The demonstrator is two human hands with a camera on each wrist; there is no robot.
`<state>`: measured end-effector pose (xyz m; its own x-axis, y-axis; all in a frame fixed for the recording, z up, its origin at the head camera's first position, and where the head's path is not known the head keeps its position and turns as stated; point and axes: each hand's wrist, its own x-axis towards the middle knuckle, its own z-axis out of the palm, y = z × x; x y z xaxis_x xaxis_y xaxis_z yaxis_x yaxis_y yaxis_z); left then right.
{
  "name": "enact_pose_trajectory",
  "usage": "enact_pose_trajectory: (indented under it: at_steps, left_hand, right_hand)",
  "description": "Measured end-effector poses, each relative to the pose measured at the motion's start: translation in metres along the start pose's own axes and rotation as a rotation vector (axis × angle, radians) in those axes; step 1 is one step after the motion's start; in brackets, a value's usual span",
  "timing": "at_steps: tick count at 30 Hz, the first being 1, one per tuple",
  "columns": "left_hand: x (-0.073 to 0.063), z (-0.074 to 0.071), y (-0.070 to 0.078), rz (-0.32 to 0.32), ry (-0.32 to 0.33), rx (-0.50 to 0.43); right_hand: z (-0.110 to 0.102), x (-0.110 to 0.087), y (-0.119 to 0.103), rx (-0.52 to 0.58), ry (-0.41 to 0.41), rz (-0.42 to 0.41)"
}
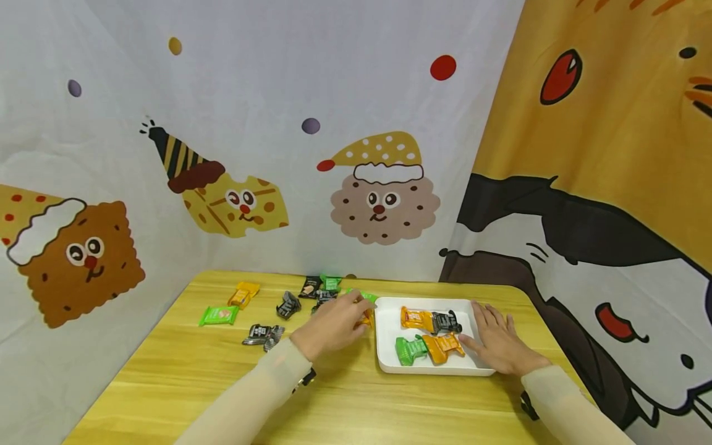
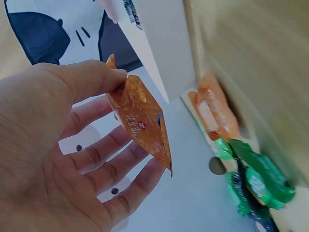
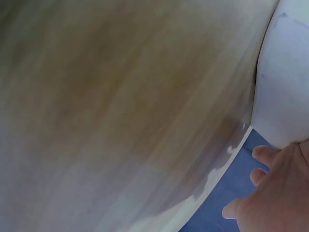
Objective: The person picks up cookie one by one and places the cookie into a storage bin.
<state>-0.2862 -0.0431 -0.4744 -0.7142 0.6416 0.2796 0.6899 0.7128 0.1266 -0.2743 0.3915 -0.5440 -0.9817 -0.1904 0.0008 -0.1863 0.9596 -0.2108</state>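
Just left of the white tray (image 1: 434, 371), my left hand (image 1: 334, 324) pinches an orange wrapped snack (image 2: 142, 123) between thumb and forefinger, the other fingers spread behind it. My right hand (image 1: 500, 343) rests at the tray's right side with its fingers extended; the right wrist view shows this hand (image 3: 280, 193) against the tray's outer wall (image 3: 282, 82). Inside the tray lie an orange packet (image 1: 414, 318) beside a black one (image 1: 446, 322), and nearer me a green packet (image 1: 410, 350) against another orange one (image 1: 443, 347).
On the wooden table's left part lie a yellow-orange packet (image 1: 243, 295), a green packet (image 1: 219, 315) and black packets (image 1: 288, 305). Behind my left hand are more black and green packets (image 1: 330, 283). A printed cloth (image 1: 311, 185) hangs along the table's back edge.
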Motion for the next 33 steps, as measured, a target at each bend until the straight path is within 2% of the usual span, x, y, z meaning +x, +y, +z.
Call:
enact_pose_trajectory:
  at_steps: [8,17,26,33]
  left_hand:
    - [0.021,-0.004,0.011,0.061,0.001,-0.01]
    - [0.046,-0.008,0.025,0.025,-0.115,-0.001]
    - [0.066,-0.007,0.035,0.038,-0.177,0.05]
    - [0.081,-0.005,0.04,0.025,-0.23,0.077]
  right_hand:
    - [0.0,0.0,-0.002,-0.004,-0.002,0.0]
    - [-0.003,-0.001,-0.002,-0.007,0.004,-0.01]
    - [-0.002,-0.001,-0.003,0.0,0.002,-0.005]
    - [-0.001,-0.001,-0.001,-0.008,-0.005,0.0]
